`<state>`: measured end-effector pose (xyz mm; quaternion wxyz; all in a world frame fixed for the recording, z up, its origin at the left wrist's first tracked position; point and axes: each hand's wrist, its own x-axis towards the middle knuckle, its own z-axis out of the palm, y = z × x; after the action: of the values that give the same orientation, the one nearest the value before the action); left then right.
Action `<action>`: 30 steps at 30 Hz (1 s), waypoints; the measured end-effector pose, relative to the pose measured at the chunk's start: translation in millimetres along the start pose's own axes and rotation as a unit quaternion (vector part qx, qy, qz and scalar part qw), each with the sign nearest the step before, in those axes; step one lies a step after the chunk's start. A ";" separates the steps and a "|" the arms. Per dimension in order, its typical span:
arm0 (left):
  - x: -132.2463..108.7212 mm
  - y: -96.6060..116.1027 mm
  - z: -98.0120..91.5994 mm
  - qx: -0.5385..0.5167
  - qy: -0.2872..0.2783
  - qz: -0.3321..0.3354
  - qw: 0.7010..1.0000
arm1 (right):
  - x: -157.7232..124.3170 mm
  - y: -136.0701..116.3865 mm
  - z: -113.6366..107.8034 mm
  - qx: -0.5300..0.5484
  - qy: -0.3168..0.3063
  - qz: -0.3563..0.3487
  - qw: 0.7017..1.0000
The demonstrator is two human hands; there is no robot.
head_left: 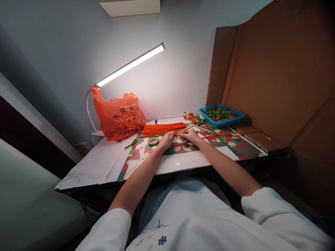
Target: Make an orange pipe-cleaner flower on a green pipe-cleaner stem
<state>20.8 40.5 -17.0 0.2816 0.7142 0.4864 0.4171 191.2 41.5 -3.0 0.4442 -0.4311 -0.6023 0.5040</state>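
Note:
My left hand [166, 140] rests on the patterned mat [235, 143], its fingers curled round the end of a thin wooden stick [186, 129]. Close beside it, my right hand [190, 135] pinches the same stick, fingers closed. A bundle of orange pipe cleaners [163, 128] lies just behind both hands. A roll of green tape [153, 141] sits on the mat left of my left hand. One long orange pipe cleaner [231, 133] stretches to the right of my right hand.
An orange plastic bag [119, 116] stands at the back left under a lit desk lamp [131, 64]. A blue basket [222, 116] of green and orange pieces sits back right, small orange flowers [192, 117] beside it. Brown cardboard [274, 76] walls the right side.

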 end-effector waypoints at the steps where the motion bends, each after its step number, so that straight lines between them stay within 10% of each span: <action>1: -0.1 0.8 0.0 -0.028 -0.008 -0.007 1.000 | -0.6 -1.1 0.2 0.014 -0.006 0.000 1.000; 8: -4.0 7.7 -2.7 -0.258 -0.136 -0.058 0.955 | -3.8 -6.6 2.0 0.061 -0.082 -0.083 0.991; 18: -3.0 7.5 -4.8 -0.158 0.013 0.000 0.987 | 4.3 -3.1 2.2 0.076 0.001 -0.062 0.995; 30: -6.0 7.9 -6.9 -0.159 -0.055 -0.038 0.985 | 4.7 -3.6 -2.6 0.007 -0.021 -0.068 0.997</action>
<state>17.3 32.0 -9.2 0.4336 0.6628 0.4246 0.4387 192.3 46.2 1.3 0.4680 -0.3748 -0.6359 0.4860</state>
